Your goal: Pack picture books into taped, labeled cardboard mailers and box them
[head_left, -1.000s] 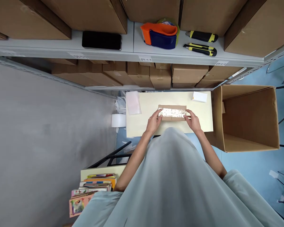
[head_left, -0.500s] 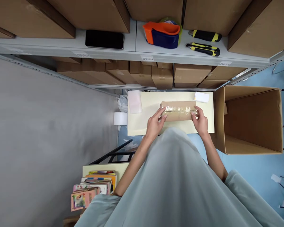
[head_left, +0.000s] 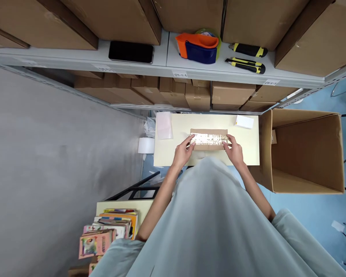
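Observation:
A flat brown cardboard box [head_left: 209, 147] lies at the middle of the cream table [head_left: 178, 157], with shiny clear tape running along its upper face. My left hand [head_left: 183, 151] grips its left end, thumb and fingers at the edge. At the right end my right hand [head_left: 234, 149] holds it the same way, fingers bent round the corner. Toward the table's back right is a small white box [head_left: 244, 121], apart from my hands. A stack of pale pink sheets [head_left: 164, 125] rests at the back left.
A large open carton [head_left: 305, 150] stands right of the table. Above the back edge, a shelf [head_left: 161, 69] bears a tape dispenser [head_left: 200, 48], utility knives [head_left: 246, 65], a black phone [head_left: 131, 52] and cartons. A white roll [head_left: 146, 145] and books [head_left: 115, 227] are at the left.
The cardboard box, held by both hands, has shifted left and slightly toward me, and its tape catches more glare. The whole view has also moved a little.

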{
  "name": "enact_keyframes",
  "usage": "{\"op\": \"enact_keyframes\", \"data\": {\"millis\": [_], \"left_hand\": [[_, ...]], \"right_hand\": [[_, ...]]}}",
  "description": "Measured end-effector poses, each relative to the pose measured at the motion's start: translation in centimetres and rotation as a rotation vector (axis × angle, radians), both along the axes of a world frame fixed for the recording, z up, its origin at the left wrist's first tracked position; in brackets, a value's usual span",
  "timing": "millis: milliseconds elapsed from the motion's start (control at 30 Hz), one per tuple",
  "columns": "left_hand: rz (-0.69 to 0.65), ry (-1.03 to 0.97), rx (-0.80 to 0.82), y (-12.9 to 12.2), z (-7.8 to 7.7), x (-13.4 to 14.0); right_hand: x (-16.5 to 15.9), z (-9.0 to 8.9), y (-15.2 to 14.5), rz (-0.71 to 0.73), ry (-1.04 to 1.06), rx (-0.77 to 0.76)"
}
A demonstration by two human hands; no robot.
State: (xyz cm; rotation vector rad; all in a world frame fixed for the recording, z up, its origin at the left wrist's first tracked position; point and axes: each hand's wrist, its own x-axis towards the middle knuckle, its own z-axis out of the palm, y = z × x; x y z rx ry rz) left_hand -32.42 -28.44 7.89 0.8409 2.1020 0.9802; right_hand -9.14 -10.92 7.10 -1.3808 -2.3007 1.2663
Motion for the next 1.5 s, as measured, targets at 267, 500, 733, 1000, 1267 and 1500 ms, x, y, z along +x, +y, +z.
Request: {"op": "enact_keyframes", "data": {"millis": [267, 500, 733, 1000, 1267, 1500], "left_hand": [[0.032, -0.044, -0.050, -0.1, -4.5, 0.7], [0.011, -0.070, 0.003, 0.3, -5.0, -0.5], [-0.020, -0.057, -0.006, -0.5, -4.8, -0.2], [-0.025, -0.150, -0.009, -3.0, -5.3, 0.2], [-0.094, -0.046, 0.020, -0.6, -5.7, -1.1], [-0.159, -0.038, 0.050, 0.7, -5.6, -1.3]], "right_hand": [[0.7, -3.1, -0.8, 0.046, -0.018, -0.033], [0.3, -2.8, -0.1, 0.053, -0.025, -0.022], [1.0, -2.5, -0.4, 0.045, -0.024, -0.064], [1.9, -2.1, -4.1, 0.006, -0.103, -0.059], [-0.4, -3.1, -2.2, -0.006, -0.176, 0.090], [-1.3, -4.4, -1.2, -0.074, -0.240, 0.111]]}}
